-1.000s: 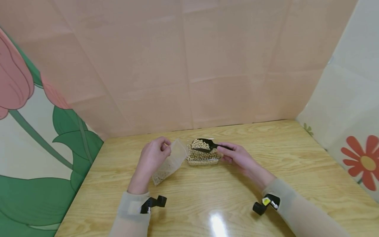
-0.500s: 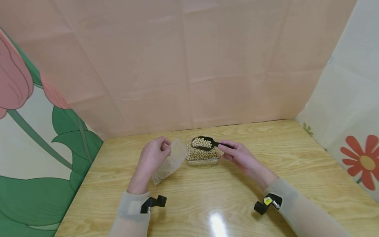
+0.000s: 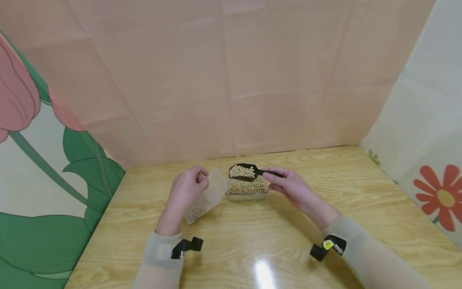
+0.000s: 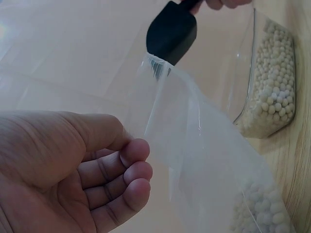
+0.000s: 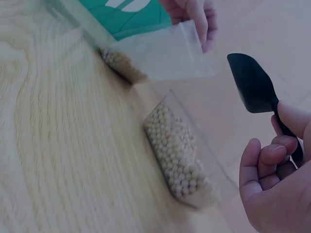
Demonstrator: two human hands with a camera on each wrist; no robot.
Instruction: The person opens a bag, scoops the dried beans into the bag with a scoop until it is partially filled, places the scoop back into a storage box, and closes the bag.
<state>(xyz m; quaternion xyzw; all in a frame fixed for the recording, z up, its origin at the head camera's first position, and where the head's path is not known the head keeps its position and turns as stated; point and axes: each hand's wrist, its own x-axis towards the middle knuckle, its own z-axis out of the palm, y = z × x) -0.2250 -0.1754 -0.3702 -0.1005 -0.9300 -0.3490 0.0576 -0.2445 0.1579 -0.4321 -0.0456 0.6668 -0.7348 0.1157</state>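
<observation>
My left hand [image 3: 187,192] pinches the rim of a clear plastic bag [image 3: 215,186] between thumb and index finger; pale round beans [image 4: 262,211] lie in its bottom. In my right hand [image 3: 291,187] is the handle of a black scoop [image 3: 258,172], heaped with soybeans [image 3: 241,171]. The scoop is level above a clear rectangular container [image 3: 249,197] that holds more of these beans. From the left wrist view, the scoop's tip appears just behind the bag's mouth; whether they touch I cannot tell.
Everything stands on a wood-grain table [image 3: 249,233]. A pink sheet [image 3: 231,88] hangs behind its back edge. Flower-printed panels rise on the left and right. Each wrist carries a small black camera mount [image 3: 191,244].
My right hand has raised the loaded scoop out of the beans in the container and shifted it slightly left, towards the bag. The left hand and the bag have hardly moved.
</observation>
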